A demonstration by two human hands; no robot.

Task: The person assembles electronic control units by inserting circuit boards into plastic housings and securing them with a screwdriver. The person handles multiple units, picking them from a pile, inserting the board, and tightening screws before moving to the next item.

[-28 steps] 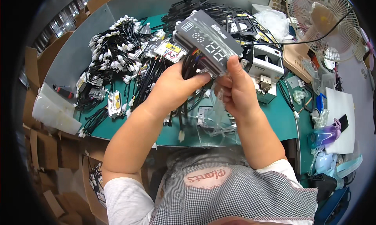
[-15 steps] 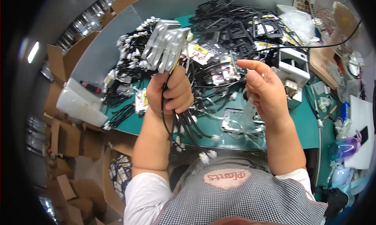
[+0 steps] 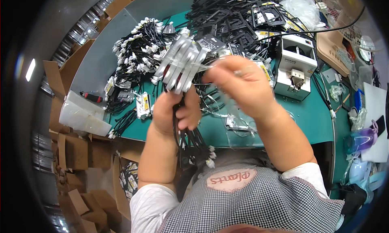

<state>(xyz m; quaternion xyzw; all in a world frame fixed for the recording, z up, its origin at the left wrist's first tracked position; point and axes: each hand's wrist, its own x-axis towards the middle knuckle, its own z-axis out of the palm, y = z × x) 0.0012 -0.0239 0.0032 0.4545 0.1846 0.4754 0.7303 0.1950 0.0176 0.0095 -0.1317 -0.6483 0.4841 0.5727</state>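
Note:
My left hand [image 3: 175, 111] is closed around the lower end of a bundle of silver-grey flat modules [image 3: 187, 58], held above the table. Black cables [image 3: 194, 139] with white plugs hang below that fist. A thin clear plastic strip [image 3: 201, 66] lies across the modules and runs to my right hand [image 3: 247, 87], whose fingers are pinched together on its end. Motion blurs these fingers. Below the right hand, more clear plastic [image 3: 239, 131] trails over the table beside a pale frame-like part.
A heap of black cables with white plugs [image 3: 139, 50] lies at the left, black plastic frames [image 3: 227, 18] at the back. A white boxy machine [image 3: 298, 66] stands right on the green table [image 3: 283, 123]. Cardboard boxes [image 3: 75, 152] stand below left; a red-black tool [image 3: 92, 97] lies near white sheets [image 3: 83, 111].
My right hand has moved left to the module bundle, and the clear strip now lies across it. The left hand still grips the bundle, now slightly lower in the picture.

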